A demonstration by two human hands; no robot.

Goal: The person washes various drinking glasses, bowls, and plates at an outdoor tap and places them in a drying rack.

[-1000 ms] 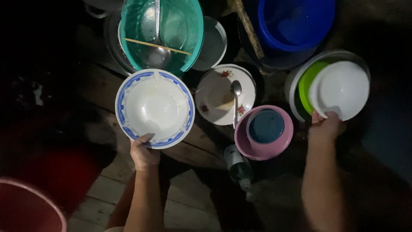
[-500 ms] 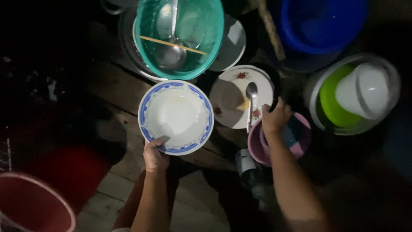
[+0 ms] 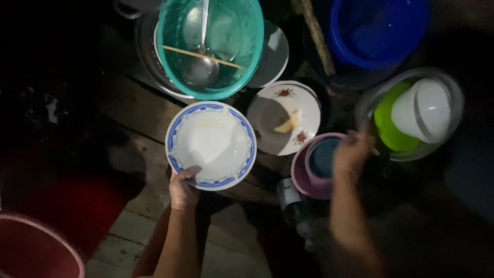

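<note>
My left hand [image 3: 183, 188] grips the near rim of a white bowl with a blue patterned border [image 3: 211, 144], held level above the wooden planks. My right hand [image 3: 351, 153] is blurred and closed, hovering over the far edge of a pink bowl [image 3: 301, 177] that has a blue bowl [image 3: 321, 157] nested in it. The spoon that lay on the floral plate [image 3: 285, 108] is gone from it; I cannot make it out in the blurred fist. A yellowish scrap remains on the plate.
A teal basin [image 3: 242, 46] with a ladle [image 3: 199, 67] and a chopstick sits behind the bowl. A blue basin [image 3: 378, 31] is at the back right. A round tub [image 3: 455, 103] holds a green bowl [image 3: 386, 128] and a white bowl [image 3: 424, 110]. A bottle [image 3: 290, 203] lies near the pink bowl; a red bucket [image 3: 36, 247] stands at the lower left.
My right hand left the white bowl in the tub, reached to the floral plate, then moved right over the pink bowl. The spoon is off the plate. The left hand kept its bowl.
</note>
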